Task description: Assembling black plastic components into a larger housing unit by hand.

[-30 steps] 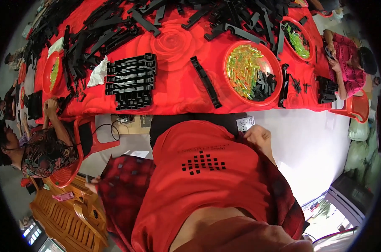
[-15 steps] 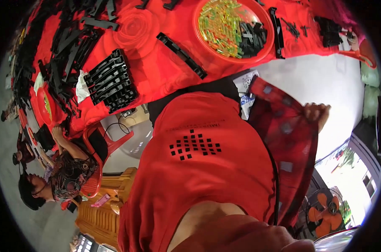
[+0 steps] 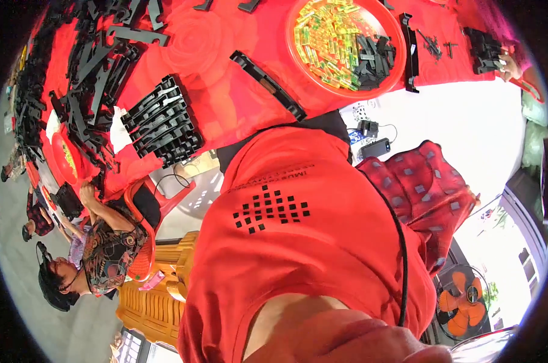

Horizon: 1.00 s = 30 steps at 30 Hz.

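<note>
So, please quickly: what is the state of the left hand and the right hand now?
Left hand: not in view.
Right hand: not in view; only the red checked sleeve of that arm shows, beside the red shirt.

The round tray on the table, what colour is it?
Red; the round tray holds yellow-green and black pieces, seen in the head view.

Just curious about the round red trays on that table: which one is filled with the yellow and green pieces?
The large round red tray at the top centre. It holds yellow-green pieces beside black parts; the smaller red tray at the left edge sits among black parts.
</note>
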Tool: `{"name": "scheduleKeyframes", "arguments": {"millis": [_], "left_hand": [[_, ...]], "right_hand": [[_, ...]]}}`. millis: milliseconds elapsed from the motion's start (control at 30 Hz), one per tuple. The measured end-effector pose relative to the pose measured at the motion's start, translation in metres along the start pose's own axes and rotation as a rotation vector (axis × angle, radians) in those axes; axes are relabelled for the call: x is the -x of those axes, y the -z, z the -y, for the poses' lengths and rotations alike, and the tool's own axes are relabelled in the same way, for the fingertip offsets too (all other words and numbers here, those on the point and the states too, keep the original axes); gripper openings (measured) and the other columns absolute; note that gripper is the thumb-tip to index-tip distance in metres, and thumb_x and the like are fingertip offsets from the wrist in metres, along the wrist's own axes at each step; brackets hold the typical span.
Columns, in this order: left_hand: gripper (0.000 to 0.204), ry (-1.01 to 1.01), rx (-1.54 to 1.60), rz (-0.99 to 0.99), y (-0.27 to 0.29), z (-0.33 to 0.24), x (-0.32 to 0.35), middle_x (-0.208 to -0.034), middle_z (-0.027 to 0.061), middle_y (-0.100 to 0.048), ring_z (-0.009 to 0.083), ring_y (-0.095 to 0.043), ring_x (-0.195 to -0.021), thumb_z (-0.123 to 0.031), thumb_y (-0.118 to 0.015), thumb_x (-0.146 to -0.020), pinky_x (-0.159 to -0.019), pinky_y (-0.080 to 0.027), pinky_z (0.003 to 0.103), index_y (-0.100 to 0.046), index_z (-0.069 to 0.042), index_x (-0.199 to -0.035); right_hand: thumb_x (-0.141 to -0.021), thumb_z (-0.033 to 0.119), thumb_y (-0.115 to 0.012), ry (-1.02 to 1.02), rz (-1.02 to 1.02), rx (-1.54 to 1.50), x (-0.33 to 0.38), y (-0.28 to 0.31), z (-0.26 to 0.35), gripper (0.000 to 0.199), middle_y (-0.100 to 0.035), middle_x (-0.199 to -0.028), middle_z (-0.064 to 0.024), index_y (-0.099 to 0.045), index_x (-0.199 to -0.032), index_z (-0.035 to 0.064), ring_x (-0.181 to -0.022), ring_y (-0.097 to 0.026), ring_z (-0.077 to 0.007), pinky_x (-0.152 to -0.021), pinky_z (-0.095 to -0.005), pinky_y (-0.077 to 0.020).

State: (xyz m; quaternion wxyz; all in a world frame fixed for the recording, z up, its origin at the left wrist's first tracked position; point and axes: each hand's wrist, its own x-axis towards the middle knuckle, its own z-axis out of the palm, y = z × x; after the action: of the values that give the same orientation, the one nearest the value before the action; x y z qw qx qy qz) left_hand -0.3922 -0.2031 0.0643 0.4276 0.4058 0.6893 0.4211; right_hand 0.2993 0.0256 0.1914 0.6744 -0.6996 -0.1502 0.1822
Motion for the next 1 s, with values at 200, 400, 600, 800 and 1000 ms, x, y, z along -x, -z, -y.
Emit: {"name": "scheduleKeyframes", "arguments": {"millis": [200, 400, 600, 800, 1000], "left_hand": [[0.028, -0.025, -0.086, 0.053, 0.008, -0.003, -0.014, -0.066, 0.0090, -0.049, 0.0247, -0.051, -0.063, -0.036, -0.058, -0.097, -0.057, -0.041, 0.040, -0.059, -0.008, -0.094], [0.027, -0.015, -0.159, 0.065, 0.007, -0.003, 0.005, -0.068, 0.0101, -0.050, 0.0259, -0.053, -0.065, -0.035, -0.057, -0.097, -0.058, -0.042, 0.040, -0.059, -0.008, -0.095], [0.027, -0.011, -0.238, 0.073, -0.003, -0.011, 0.026, -0.069, 0.0111, -0.052, 0.0271, -0.054, -0.066, -0.035, -0.057, -0.097, -0.059, -0.043, 0.041, -0.058, -0.008, -0.096], [0.026, 0.010, -0.308, 0.066, -0.032, -0.013, 0.051, -0.071, 0.0121, -0.053, 0.0284, -0.055, -0.068, -0.034, -0.057, -0.097, -0.060, -0.044, 0.042, -0.058, -0.008, -0.097], [0.026, -0.040, -0.354, 0.059, -0.087, -0.003, 0.023, -0.072, 0.0131, -0.055, 0.0296, -0.056, -0.069, -0.033, -0.056, -0.097, -0.061, -0.045, 0.043, -0.058, -0.007, -0.098]], "right_hand": [[-0.097, 0.002, -0.057, -0.040, 0.109, 0.027, -0.015, 0.010, -0.028, 0.007, -0.058, -0.074, -0.0031, -0.063, -0.094, 0.0016, -0.067, -0.058, -0.0138, -0.062, -0.0269, -0.0507], [-0.097, 0.001, -0.057, -0.079, 0.269, 0.077, -0.073, 0.075, -0.088, 0.007, -0.058, -0.074, -0.0032, -0.063, -0.095, 0.0015, -0.067, -0.058, -0.0138, -0.062, -0.0270, -0.0508], [-0.097, 0.001, -0.056, -0.119, 0.430, 0.114, -0.075, 0.045, -0.086, 0.007, -0.058, -0.074, -0.0033, -0.063, -0.095, 0.0013, -0.067, -0.058, -0.0138, -0.062, -0.0271, -0.0508], [-0.097, 0.000, -0.056, -0.152, 0.612, 0.161, -0.092, 0.009, -0.089, 0.007, -0.058, -0.075, -0.0033, -0.063, -0.096, 0.0012, -0.068, -0.058, -0.0137, -0.062, -0.0272, -0.0509], [-0.096, -0.001, -0.056, -0.119, 0.770, 0.165, -0.126, -0.045, -0.092, 0.008, -0.059, -0.075, -0.0034, -0.064, -0.097, 0.0011, -0.068, -0.058, -0.0137, -0.062, -0.0273, -0.0509]]}}
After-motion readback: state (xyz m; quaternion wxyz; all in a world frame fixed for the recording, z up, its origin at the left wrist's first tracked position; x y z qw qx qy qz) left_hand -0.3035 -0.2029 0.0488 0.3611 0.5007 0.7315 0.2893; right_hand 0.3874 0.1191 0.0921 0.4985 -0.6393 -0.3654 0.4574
